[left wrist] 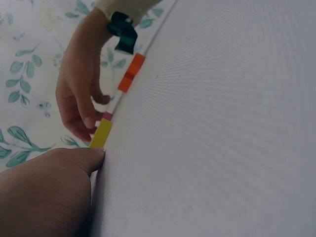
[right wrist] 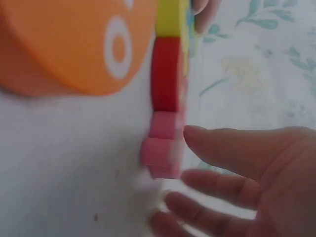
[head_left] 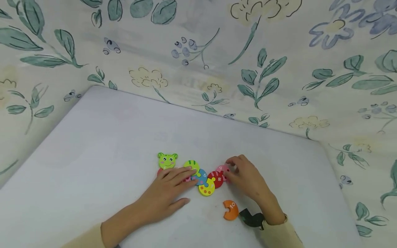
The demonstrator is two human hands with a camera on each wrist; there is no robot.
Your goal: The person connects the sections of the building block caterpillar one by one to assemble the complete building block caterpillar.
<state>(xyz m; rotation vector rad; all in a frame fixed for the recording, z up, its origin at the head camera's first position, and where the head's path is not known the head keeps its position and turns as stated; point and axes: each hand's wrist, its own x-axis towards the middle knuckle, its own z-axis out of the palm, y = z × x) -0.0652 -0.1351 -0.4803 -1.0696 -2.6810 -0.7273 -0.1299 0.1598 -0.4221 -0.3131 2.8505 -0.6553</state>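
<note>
A row of joined caterpillar puzzle pieces lies on the white table. It runs from a green smiling head piece [head_left: 167,161] through a green striped piece [head_left: 191,164], a blue 6 [head_left: 202,175], a yellow spotted piece [head_left: 206,189] and a red 8 [head_left: 216,180] to a pink 9 [head_left: 220,168]. My left hand [head_left: 164,193] lies with extended fingers over the middle, hiding some pieces. At the row's right end, my right hand [head_left: 249,177] holds the pink piece between thumb and fingers. Apart from the row, nearer me, lies an orange 10 piece [head_left: 235,210].
A dark strap [head_left: 252,219] hangs at the right wrist beside the orange piece. Behind the white table [head_left: 124,120] and along its sides is floral-patterned cloth [head_left: 192,82].
</note>
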